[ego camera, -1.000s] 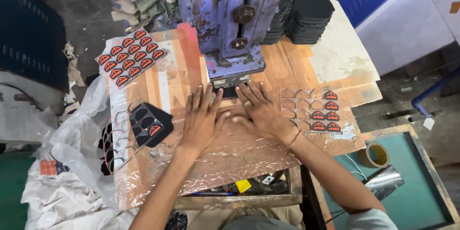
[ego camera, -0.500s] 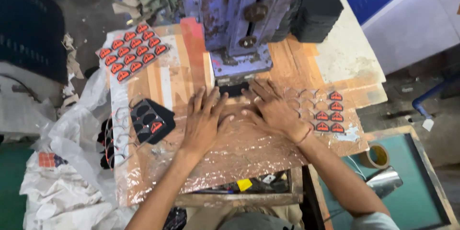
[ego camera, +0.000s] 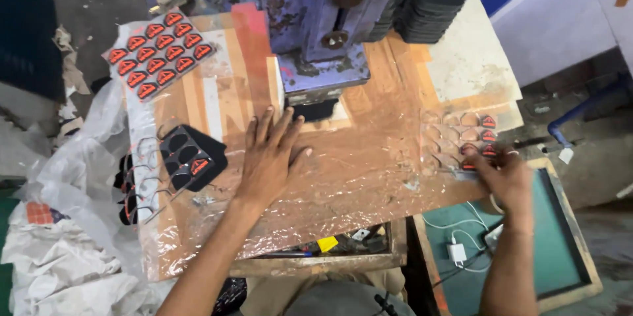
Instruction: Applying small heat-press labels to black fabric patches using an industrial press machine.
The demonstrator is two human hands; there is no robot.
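Your right hand (ego camera: 504, 174) pinches the badge sheet (ego camera: 461, 138) at its near corner, right of the press (ego camera: 323, 39) – your left hand (ego camera: 267, 158) lies flat, fingers spread, on the film (ego camera: 356, 177) just before it

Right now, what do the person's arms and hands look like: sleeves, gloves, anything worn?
Both arms are bare to the bottom edge of the frame, with no sleeves in view. Left hand and right hand are bare, no gloves. No ring or watch shows; a thin band at the right wrist is too blurred to confirm.
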